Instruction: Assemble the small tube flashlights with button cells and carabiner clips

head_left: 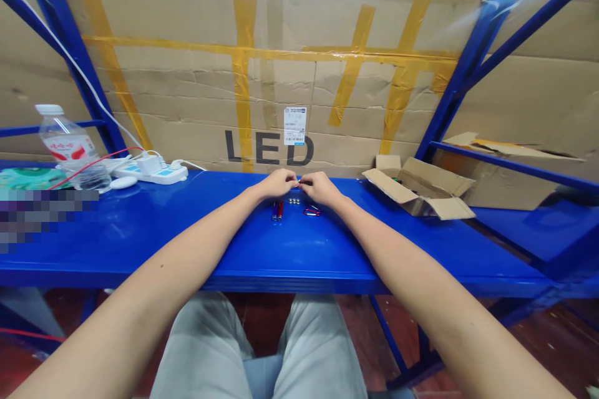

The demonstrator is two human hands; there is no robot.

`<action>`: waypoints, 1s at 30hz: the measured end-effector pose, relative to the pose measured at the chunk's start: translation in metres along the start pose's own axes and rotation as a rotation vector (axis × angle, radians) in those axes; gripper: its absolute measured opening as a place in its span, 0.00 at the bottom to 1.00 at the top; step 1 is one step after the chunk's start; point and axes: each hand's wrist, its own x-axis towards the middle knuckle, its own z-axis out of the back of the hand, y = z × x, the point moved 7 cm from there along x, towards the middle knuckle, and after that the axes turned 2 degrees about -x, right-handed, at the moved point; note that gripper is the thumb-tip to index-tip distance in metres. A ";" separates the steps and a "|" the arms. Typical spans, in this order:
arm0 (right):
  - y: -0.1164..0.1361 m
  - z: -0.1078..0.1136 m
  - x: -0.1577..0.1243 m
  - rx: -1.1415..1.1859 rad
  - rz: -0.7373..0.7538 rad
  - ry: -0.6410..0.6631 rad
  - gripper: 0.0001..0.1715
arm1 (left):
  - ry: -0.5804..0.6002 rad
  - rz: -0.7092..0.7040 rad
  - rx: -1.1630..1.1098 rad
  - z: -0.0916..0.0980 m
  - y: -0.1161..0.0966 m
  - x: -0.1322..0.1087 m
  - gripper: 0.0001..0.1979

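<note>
My left hand (281, 183) and my right hand (320, 187) meet over the far part of the blue table (187, 230). Both have their fingers pinched together around something small with a bit of green showing, too small to name. Just below my left hand lie two slim metallic tubes, a red tube (280, 211) and a darker tube (274, 211), side by side. Between the hands sit several small silver pieces (294, 201) in a group. A red carabiner-like clip (312, 212) rests below my right hand.
A large taped cardboard sheet (187, 93) marked LED stands behind the table. To the right is an open cardboard box (412, 184). On the left are a plastic bottle (70, 143), a white power strip (150, 168) with cables and a green packet (32, 177). Blue shelf posts flank the table.
</note>
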 end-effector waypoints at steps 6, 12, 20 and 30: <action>0.001 -0.001 -0.001 -0.014 0.021 -0.005 0.14 | 0.064 0.096 -0.110 -0.002 0.002 -0.004 0.12; -0.001 0.003 0.002 -0.010 0.005 -0.055 0.13 | 0.109 0.236 -0.294 -0.003 0.009 -0.009 0.17; -0.027 -0.006 0.000 -0.067 -0.133 0.096 0.09 | 0.109 0.056 0.188 -0.002 -0.001 -0.007 0.11; -0.020 -0.007 0.000 -0.023 -0.149 0.115 0.06 | 0.237 0.083 0.347 -0.009 0.001 -0.006 0.10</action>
